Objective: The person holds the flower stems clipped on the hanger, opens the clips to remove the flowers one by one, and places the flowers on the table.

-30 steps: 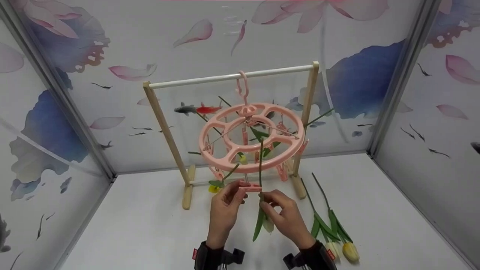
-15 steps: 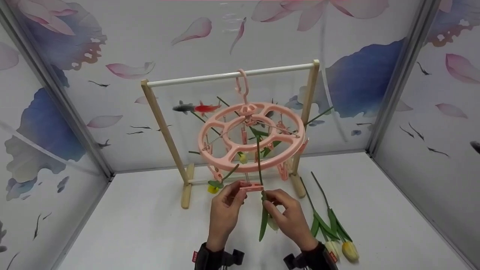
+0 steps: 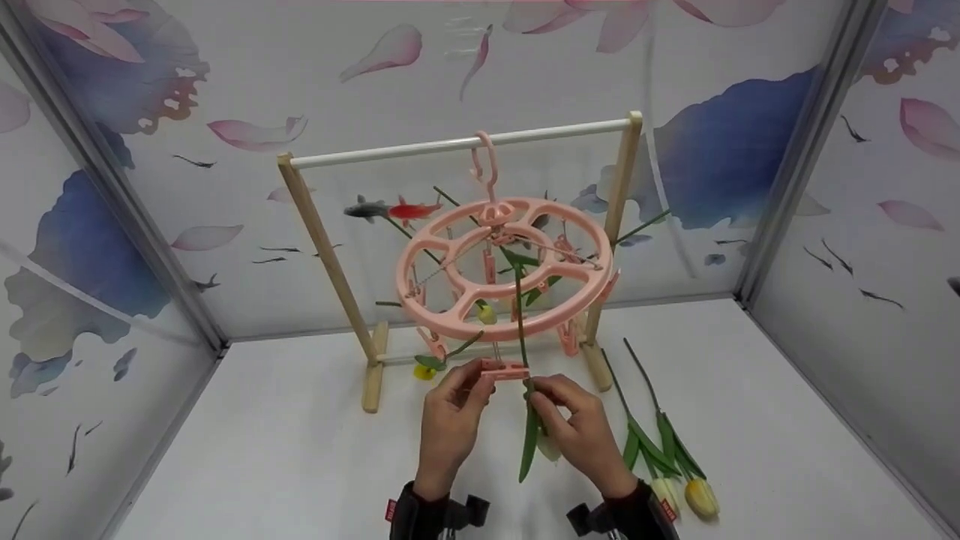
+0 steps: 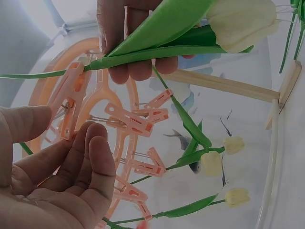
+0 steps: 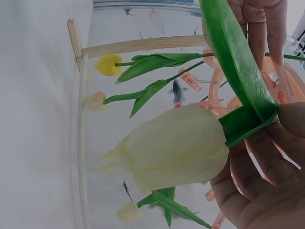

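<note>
My left hand [image 3: 450,431] pinches a pink clothespin [image 4: 66,100] between thumb and fingers. It hangs from the near rim of a round pink drying hanger [image 3: 517,330]. My right hand [image 3: 581,431] pinches a white tulip [image 5: 181,148] by its stem where the leaves begin. Its bloom points down towards me, and the bare stem [image 3: 520,315] rises in front of the hanger. In the left wrist view the clothespin's tip is right at the stem, just beside my right fingertips. My right hand hides part of the bloom in the head view.
The hanger hooks over the white bar [image 3: 555,133] of a wooden-legged stand [image 3: 326,247]. Other clothespins on it hold several tulips, one a yellow tulip [image 5: 108,65]. On the table [image 3: 255,450] at right lie a white tulip [image 3: 664,495] and a yellow one [image 3: 701,499].
The held tulip's leaf and bloom have shifted slightly right, and its stem top leans a little left. The clothespin's tip has moved slightly right with it. Both hands keep their grips.
</note>
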Demonstrator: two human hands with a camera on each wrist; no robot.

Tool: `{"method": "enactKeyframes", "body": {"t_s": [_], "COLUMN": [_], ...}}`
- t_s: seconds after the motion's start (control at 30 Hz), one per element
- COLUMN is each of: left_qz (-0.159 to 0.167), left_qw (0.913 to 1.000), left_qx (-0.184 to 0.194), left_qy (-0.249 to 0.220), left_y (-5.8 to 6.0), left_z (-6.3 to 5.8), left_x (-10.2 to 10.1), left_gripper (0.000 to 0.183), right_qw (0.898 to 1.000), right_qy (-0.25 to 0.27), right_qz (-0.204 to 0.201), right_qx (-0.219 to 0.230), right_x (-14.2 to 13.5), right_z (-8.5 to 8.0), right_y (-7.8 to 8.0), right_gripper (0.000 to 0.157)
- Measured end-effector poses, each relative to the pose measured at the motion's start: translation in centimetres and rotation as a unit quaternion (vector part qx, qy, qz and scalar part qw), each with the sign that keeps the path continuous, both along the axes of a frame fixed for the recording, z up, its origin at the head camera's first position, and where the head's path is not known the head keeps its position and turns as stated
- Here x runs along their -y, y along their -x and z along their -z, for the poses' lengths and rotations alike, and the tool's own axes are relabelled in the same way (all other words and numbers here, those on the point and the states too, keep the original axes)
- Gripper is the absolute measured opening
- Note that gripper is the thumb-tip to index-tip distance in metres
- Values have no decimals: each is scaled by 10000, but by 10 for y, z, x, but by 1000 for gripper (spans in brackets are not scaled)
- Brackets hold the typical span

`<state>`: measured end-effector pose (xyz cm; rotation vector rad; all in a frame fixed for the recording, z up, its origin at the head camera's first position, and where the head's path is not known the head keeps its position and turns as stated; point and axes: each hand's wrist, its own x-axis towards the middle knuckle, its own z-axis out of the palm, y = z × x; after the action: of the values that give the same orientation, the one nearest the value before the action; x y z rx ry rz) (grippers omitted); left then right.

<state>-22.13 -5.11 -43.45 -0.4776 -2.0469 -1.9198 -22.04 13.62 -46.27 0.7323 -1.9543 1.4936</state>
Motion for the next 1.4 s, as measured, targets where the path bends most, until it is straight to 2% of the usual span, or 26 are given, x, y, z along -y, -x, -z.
{"method": "enactKeyframes", "body": {"t_s": [0.27, 0.5, 0.9, 1.4], "left_qz": [-122, -90, -245, -110], "left_qw": [9999, 9998, 9991, 9996], "left_qx": [-44, -146, -338, -251], "left_qy": [65, 82, 103, -115], "left_y": [-1, -1, 0, 0], "left_z": [0, 2, 6, 5], "left_x": [-1, -2, -5, -8], "left_gripper": [31, 30, 32, 28], "right_qw": [10000, 10000, 9999, 9998], "right_qy": [29, 40, 31, -23], "right_qz": [15, 34, -34, 49], "right_qx": [-93, 10, 150, 184], "right_x": [1, 2, 2, 1], "right_z": [-1, -2, -3, -4], "right_y": [0, -1, -4, -5], "right_gripper": [24, 23, 21, 20]}}
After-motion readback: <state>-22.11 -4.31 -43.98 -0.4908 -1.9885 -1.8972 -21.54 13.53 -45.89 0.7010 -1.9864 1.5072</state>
